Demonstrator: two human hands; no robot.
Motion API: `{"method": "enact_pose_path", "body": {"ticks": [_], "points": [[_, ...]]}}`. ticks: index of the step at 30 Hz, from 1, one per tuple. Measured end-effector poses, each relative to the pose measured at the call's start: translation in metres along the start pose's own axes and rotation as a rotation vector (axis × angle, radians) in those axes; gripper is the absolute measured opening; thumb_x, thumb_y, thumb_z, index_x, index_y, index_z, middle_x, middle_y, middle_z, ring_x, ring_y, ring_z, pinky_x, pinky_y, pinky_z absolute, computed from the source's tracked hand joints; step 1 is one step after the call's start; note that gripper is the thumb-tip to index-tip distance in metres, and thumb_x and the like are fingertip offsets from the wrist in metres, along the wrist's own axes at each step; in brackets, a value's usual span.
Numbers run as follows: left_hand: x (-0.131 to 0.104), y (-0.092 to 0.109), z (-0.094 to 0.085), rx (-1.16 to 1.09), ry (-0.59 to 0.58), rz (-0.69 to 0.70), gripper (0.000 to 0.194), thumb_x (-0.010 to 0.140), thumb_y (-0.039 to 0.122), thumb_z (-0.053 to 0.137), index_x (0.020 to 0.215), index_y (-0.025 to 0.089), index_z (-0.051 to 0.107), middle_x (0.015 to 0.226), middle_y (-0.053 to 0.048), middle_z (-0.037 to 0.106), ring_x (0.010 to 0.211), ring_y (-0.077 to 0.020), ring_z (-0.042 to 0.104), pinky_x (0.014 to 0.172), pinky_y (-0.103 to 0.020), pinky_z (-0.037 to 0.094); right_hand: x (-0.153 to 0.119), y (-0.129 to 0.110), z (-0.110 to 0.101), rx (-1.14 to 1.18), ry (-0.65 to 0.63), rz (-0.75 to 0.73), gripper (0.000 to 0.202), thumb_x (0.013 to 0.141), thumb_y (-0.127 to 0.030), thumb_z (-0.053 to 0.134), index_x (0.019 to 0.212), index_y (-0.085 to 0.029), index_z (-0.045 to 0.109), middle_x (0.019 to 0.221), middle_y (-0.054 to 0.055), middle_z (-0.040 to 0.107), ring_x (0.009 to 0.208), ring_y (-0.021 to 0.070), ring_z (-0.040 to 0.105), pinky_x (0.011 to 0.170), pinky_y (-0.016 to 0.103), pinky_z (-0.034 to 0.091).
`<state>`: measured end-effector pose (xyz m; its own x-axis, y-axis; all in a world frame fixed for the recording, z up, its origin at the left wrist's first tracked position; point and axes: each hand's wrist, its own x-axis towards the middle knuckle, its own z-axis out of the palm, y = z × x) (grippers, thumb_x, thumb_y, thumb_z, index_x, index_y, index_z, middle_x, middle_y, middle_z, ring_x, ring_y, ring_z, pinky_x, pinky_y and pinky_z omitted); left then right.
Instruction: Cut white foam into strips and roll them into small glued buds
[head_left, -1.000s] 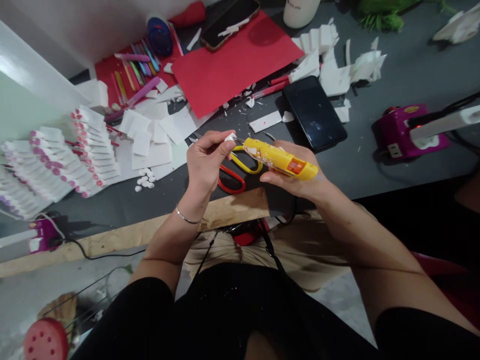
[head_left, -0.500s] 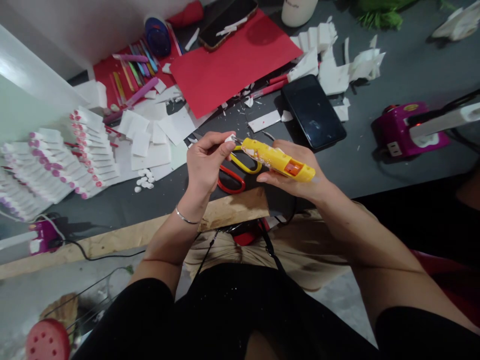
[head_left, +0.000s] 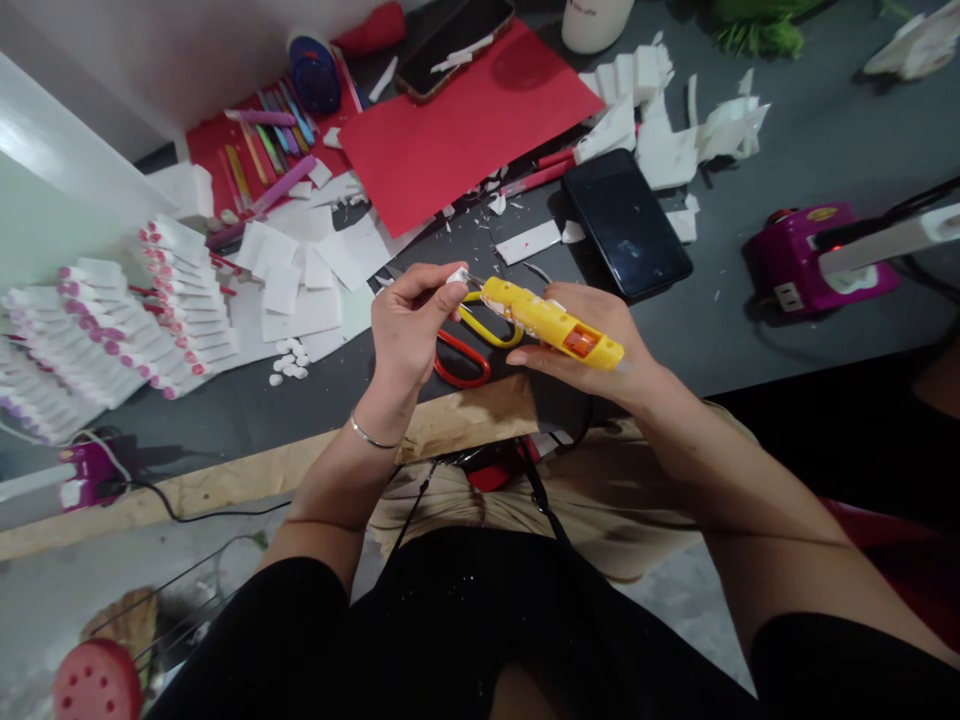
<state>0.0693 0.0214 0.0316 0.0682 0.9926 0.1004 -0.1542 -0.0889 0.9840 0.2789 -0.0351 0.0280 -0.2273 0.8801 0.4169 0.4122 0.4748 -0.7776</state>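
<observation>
Between the thumb and fingers of my left hand (head_left: 411, 318) is a small white piece (head_left: 457, 276). My right hand (head_left: 600, 320) is wrapped around a yellow glue gun (head_left: 551, 318) with white residue on its side and an orange part in its body. The thin metal nozzle points left, close to the white piece; I cannot tell whether they touch. Behind and below both hands lie scissors (head_left: 463, 372) with one red and one yellow handle loop, their blades partly covered by my left hand. Small white discs (head_left: 289, 360) are heaped left of that hand.
Rows of white pieces with pink ends (head_left: 187, 300) line the left side. Red paper (head_left: 465, 140), loose white squares (head_left: 281, 285), and a black phone (head_left: 628, 222) lie beyond my hands. A purple power socket (head_left: 806, 258) with cables stands at right.
The glue gun and my right hand have shifted slightly left and down, and the gun is turned a little. My left hand keeps its pinch, almost unmoved.
</observation>
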Motion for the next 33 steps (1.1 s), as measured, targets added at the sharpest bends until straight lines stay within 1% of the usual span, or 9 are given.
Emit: {"method": "enact_pose_path", "body": {"ticks": [5,10,18,23,26,30,33], "points": [[0.0020,-0.0036,-0.0014,0.010,-0.016,0.041,0.041,0.063,0.062,0.101,0.083,0.028,0.087,0.080,0.001,0.075,0.055,-0.0049,0.057,0.053,-0.021,0.050,-0.0043,0.0041,0.0038,-0.108,0.084,-0.100,0.062,0.093,-0.075,0.072,0.072,-0.025,0.043,0.066,-0.003,0.045,0.063,0.0148,0.042,0.062,0.034,0.033],[0.0011,-0.0031,-0.0008,0.003,-0.021,0.060,0.038,0.066,0.059,0.100,0.082,0.028,0.087,0.078,0.002,0.074,0.055,-0.0046,0.058,0.052,-0.020,0.051,-0.0066,0.0057,0.0056,-0.189,0.102,-0.146,0.060,0.097,-0.071,0.069,0.073,-0.025,0.040,0.067,-0.003,0.041,0.063,0.0151,0.040,0.060,0.034,0.031],[0.0011,-0.0010,0.0000,-0.015,0.008,0.012,0.036,0.066,0.058,0.101,0.080,0.027,0.087,0.079,0.001,0.075,0.057,-0.0055,0.059,0.053,-0.020,0.052,-0.0069,0.0047,0.0045,-0.174,0.118,-0.163,0.058,0.096,-0.067,0.073,0.074,-0.025,0.039,0.067,-0.004,0.041,0.064,0.0157,0.040,0.061,0.034,0.031],[0.0001,0.0014,0.0016,-0.041,-0.001,0.015,0.035,0.063,0.056,0.102,0.079,0.028,0.087,0.077,0.002,0.075,0.054,-0.0045,0.057,0.052,-0.020,0.051,-0.0069,0.0040,0.0046,-0.219,0.107,-0.188,0.057,0.100,-0.069,0.066,0.076,-0.026,0.038,0.068,-0.003,0.043,0.064,0.0158,0.041,0.061,0.033,0.031],[-0.0002,0.0030,0.0026,-0.050,-0.015,-0.012,0.037,0.061,0.058,0.102,0.079,0.028,0.088,0.074,0.002,0.074,0.054,-0.0046,0.057,0.053,-0.020,0.051,-0.0069,0.0042,0.0041,-0.218,0.102,-0.197,0.056,0.101,-0.068,0.065,0.076,-0.026,0.038,0.068,-0.003,0.043,0.064,0.0157,0.041,0.061,0.033,0.031],[0.0001,0.0040,0.0029,-0.073,-0.015,-0.048,0.039,0.059,0.058,0.103,0.078,0.028,0.087,0.072,0.003,0.073,0.054,-0.0048,0.056,0.053,-0.020,0.051,-0.0065,0.0043,0.0032,-0.189,0.097,-0.181,0.057,0.099,-0.068,0.068,0.075,-0.025,0.040,0.067,-0.004,0.042,0.063,0.0150,0.040,0.060,0.033,0.030],[0.0005,0.0045,0.0021,-0.090,-0.014,-0.069,0.037,0.062,0.056,0.103,0.078,0.027,0.086,0.071,0.003,0.072,0.053,-0.0046,0.056,0.053,-0.020,0.052,-0.0063,0.0046,0.0029,-0.182,0.075,-0.154,0.058,0.098,-0.072,0.067,0.074,-0.025,0.042,0.067,-0.003,0.042,0.063,0.0147,0.040,0.060,0.033,0.030]]}}
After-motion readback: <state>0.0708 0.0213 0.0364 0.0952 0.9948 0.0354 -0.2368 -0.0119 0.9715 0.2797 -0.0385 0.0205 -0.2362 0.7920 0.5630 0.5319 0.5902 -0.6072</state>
